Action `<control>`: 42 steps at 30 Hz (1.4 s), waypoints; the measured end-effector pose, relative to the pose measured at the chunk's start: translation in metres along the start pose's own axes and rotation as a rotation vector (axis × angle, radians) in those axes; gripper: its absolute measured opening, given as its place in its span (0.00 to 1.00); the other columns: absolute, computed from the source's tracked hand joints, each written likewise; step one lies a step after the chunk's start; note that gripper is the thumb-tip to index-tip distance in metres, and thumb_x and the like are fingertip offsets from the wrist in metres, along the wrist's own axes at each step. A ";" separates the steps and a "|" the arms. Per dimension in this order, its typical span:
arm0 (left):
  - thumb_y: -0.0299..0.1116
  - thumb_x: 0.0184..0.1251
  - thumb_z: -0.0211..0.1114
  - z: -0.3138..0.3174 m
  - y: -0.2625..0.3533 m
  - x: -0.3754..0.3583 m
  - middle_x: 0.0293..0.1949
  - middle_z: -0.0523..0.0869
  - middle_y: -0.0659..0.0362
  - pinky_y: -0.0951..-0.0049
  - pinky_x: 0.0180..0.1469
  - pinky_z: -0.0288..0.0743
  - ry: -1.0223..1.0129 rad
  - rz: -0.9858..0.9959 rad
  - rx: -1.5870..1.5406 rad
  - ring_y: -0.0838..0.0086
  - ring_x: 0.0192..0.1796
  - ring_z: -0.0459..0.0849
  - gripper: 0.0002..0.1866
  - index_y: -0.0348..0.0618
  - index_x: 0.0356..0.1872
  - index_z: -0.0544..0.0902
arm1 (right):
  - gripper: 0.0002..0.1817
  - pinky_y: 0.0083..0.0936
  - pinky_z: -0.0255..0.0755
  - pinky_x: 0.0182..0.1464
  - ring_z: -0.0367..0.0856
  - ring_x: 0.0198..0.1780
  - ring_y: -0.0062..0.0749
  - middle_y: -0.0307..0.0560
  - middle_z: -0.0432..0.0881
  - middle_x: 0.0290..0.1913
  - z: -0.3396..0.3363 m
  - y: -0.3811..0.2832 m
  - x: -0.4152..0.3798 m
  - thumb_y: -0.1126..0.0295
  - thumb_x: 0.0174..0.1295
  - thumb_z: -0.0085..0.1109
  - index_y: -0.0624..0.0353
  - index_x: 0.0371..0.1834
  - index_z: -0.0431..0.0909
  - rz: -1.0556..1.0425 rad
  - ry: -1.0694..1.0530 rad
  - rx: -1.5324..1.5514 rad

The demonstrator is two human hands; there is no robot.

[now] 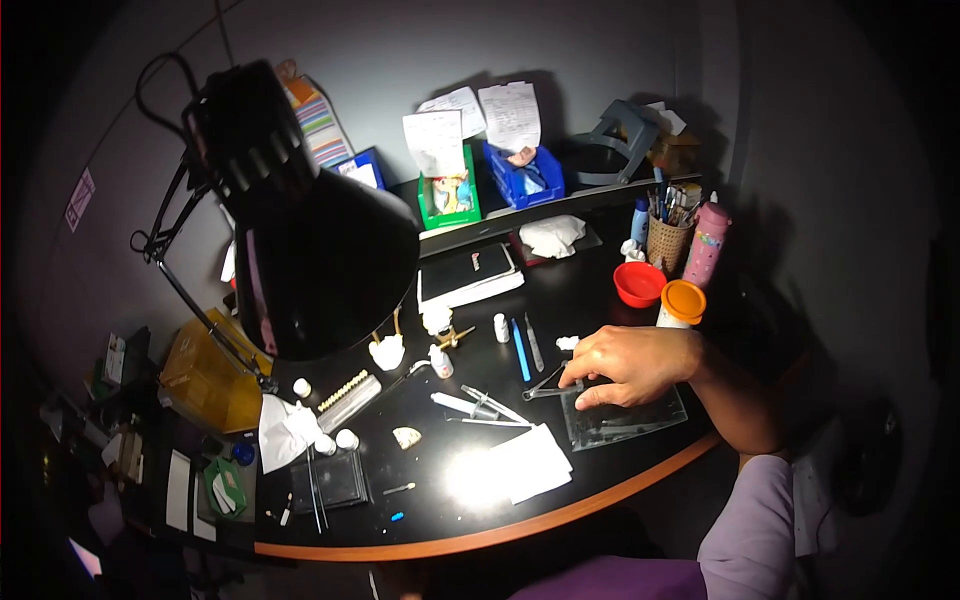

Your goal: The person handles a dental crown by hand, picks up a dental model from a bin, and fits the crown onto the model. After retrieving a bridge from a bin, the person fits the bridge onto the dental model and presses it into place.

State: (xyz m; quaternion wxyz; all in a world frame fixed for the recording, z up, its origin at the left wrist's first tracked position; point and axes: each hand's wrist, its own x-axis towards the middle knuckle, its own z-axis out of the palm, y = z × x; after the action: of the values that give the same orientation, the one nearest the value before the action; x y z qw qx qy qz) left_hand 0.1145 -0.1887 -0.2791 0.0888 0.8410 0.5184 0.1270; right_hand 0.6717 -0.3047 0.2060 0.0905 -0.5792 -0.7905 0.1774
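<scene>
My right hand point(625, 366) reaches in from the right, palm down over a dark glass plate point(630, 418). Its thumb and fingers are apart, with the fingertips beside a thin metal tool point(545, 392) at the plate's left edge; whether they touch it I cannot tell. A small white lump point(567, 343) lies just behind the fingers. To the left of the hand are a blue tool point(521, 350), tweezers point(534, 343) and a small white bottle point(501, 327). My left hand is out of the picture.
A black lamp point(320, 260) blocks the upper left. White paper point(530, 465) lies near the wooden front edge point(480, 543). An orange-lidded jar point(683, 302), red bowl point(640, 285) and pink bottle point(707, 245) stand behind my right hand. A tooth-coloured piece point(407, 437) lies mid-table.
</scene>
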 end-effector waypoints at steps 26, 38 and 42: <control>0.61 0.64 0.70 0.009 -0.018 -0.010 0.81 0.56 0.38 0.27 0.75 0.59 0.036 -0.019 0.135 0.27 0.80 0.50 0.46 0.59 0.81 0.64 | 0.21 0.39 0.81 0.52 0.90 0.48 0.49 0.57 0.90 0.43 -0.043 0.039 0.064 0.62 0.66 0.69 0.65 0.56 0.86 0.191 -0.009 -0.168; 0.64 0.70 0.62 -0.026 0.040 -0.010 0.81 0.47 0.31 0.24 0.70 0.63 -0.201 -0.409 0.190 0.23 0.81 0.45 0.48 0.56 0.84 0.55 | 0.13 0.34 0.81 0.43 0.90 0.38 0.38 0.54 0.91 0.36 -0.059 0.057 0.086 0.67 0.60 0.74 0.61 0.45 0.90 0.150 0.204 -0.239; 0.67 0.67 0.60 -0.042 0.062 -0.005 0.82 0.52 0.33 0.30 0.73 0.59 -0.160 -0.472 0.192 0.30 0.84 0.47 0.47 0.48 0.80 0.66 | 0.14 0.39 0.80 0.43 0.91 0.37 0.44 0.57 0.89 0.32 -0.080 0.111 0.112 0.60 0.65 0.72 0.61 0.34 0.89 0.657 0.678 -0.288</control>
State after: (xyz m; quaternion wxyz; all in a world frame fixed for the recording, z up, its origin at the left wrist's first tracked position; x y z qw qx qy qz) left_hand 0.1519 -0.2200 -0.2224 0.0767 0.7087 0.7012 -0.0137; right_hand 0.7624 -0.1553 0.2298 0.2011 -0.8297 -0.5084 -0.1130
